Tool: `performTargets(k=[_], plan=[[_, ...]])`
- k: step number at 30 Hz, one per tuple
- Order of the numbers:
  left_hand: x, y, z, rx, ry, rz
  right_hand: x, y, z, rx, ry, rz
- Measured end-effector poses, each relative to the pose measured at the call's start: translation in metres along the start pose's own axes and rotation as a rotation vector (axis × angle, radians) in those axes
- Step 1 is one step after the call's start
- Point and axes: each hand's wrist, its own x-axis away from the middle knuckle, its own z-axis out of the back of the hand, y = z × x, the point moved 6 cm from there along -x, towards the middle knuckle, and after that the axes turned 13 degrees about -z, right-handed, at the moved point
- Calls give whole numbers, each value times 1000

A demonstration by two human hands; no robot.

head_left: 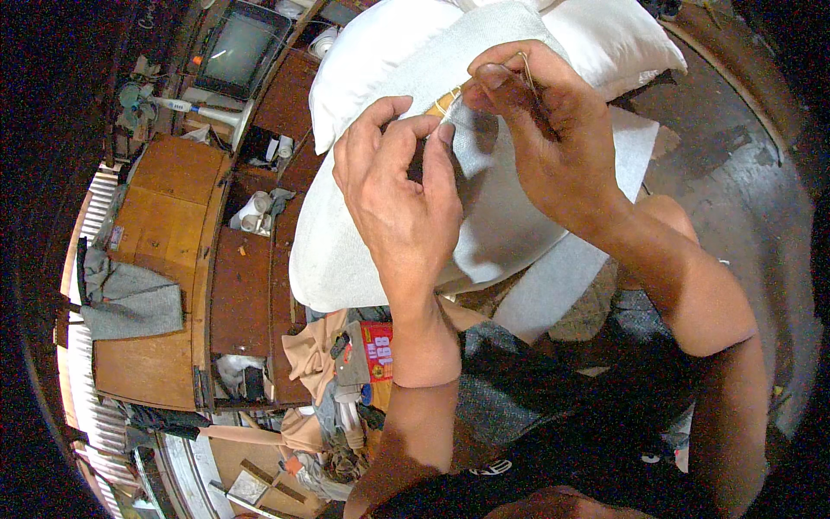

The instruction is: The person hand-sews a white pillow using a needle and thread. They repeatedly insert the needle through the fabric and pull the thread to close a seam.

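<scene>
A light grey knitted cloth [346,251] lies over my lap and over white cushions. Its edge is pinched by the thumb and fingers of my left hand [393,186], beside a narrow yellow piece [443,105] with pale thread looped around it. Close by on the right, my right hand [558,130] has thumb and forefinger pressed together. A thin tan thread [525,62] runs over its fingers. Whether a needle or hook is in that pinch cannot be made out. Both hands are raised over the cloth, fingertips nearly meeting.
White cushions [372,52] puff up beyond the cloth. On the left stand a wooden cabinet [160,208] with a grey cloth [134,303] on it, open shelves and a dark-screened box [238,48]. Heaped clothes and a red packet [378,346] lie near my left forearm.
</scene>
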Motion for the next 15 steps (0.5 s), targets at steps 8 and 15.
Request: performTargets(k=[8, 15], plan=[[2, 0, -3, -52, 0, -1, -1, -4, 0, 48, -9, -28], [2, 1, -4, -55, 12, -5, -3, 2, 0, 23, -47, 66]])
